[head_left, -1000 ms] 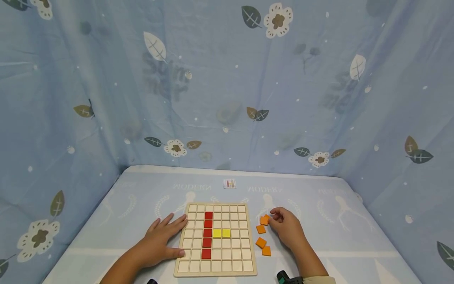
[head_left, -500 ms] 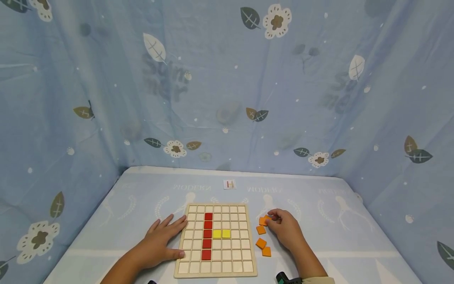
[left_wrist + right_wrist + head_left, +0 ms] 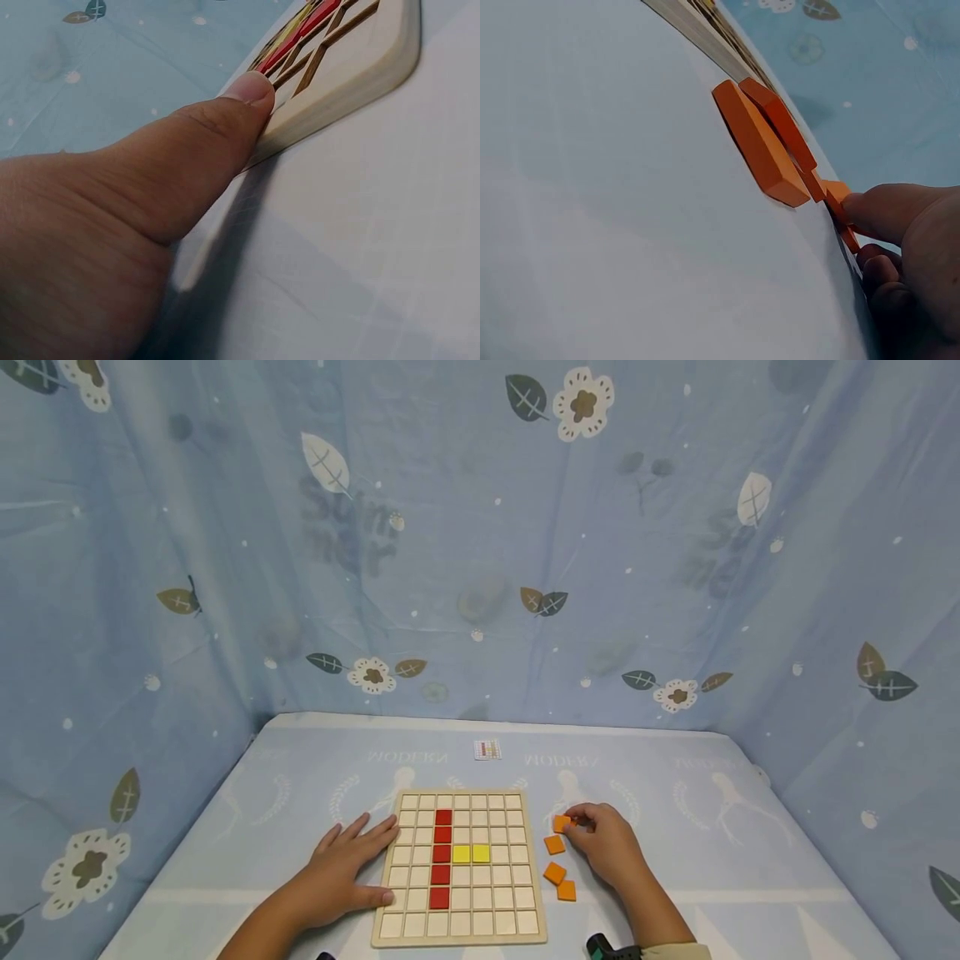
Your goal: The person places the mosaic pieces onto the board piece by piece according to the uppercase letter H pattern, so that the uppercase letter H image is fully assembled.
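Note:
A wooden grid board [image 3: 459, 941] lies on the table, with a column of several red tiles [image 3: 442, 854] and two yellow tiles [image 3: 471, 854] set in it. My left hand [image 3: 341, 868] rests at the board's left edge with its fingers spread; in the left wrist view the thumb [image 3: 251, 88] lies on the rim. Right of the board, several orange tiles [image 3: 555, 873] lie loose in a rough line. At the far end of that line my right hand [image 3: 609, 843] pinches an orange tile, mostly hidden by its fingers; another orange tile [image 3: 560, 824] lies against the fingertips.
A small printed card [image 3: 487, 750] with a coloured pattern lies behind the board, toward the far edge of the table [image 3: 660, 827]. A blue patterned curtain [image 3: 480, 568] encloses the back and sides. A dark strap device [image 3: 609, 948] sits at the right wrist.
The right hand's fingertips have moved slightly left and nearer over the farthest orange tiles, whose overlap has shifted. The left hand and the board have stayed in place.

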A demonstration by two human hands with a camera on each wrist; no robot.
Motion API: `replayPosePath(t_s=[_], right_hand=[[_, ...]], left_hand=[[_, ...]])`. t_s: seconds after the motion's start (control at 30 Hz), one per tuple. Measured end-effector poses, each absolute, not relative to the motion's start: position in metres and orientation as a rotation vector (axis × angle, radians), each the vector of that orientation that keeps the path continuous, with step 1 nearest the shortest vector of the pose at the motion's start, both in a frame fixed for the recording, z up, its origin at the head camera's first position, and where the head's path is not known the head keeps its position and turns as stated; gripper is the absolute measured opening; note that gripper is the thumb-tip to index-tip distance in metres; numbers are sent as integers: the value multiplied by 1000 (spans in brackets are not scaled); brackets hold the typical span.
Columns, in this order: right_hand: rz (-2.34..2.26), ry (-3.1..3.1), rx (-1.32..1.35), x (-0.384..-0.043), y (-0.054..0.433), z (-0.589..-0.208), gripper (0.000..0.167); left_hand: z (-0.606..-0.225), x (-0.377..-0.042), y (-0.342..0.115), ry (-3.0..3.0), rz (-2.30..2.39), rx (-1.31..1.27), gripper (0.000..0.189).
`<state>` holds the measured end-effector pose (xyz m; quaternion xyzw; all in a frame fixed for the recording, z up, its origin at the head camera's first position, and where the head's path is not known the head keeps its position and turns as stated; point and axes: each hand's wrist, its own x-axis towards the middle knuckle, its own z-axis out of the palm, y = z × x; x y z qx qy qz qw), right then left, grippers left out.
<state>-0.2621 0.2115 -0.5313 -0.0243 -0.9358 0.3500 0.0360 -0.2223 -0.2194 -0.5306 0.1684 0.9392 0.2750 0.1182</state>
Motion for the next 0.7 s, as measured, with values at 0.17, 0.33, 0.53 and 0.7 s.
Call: replayPosePath(t_s=[0.17, 0.33, 0.53, 0.7], right_hand=[[1102, -2885, -115, -263, 212, -534, 11], [1115, -2880, -119, -263, 213, -535, 11], [1206, -2842, -140, -264, 215, -535, 10], [1339, -2802, -196, -264, 214, -535, 8]], left_hand=[[-531, -222, -220, 2746, 802, 494, 102], [-531, -221, -220, 2748, 811, 501, 101], [-532, -221, -219, 2763, 799, 499, 101], [-531, -221, -218, 2770, 794, 501, 102]])
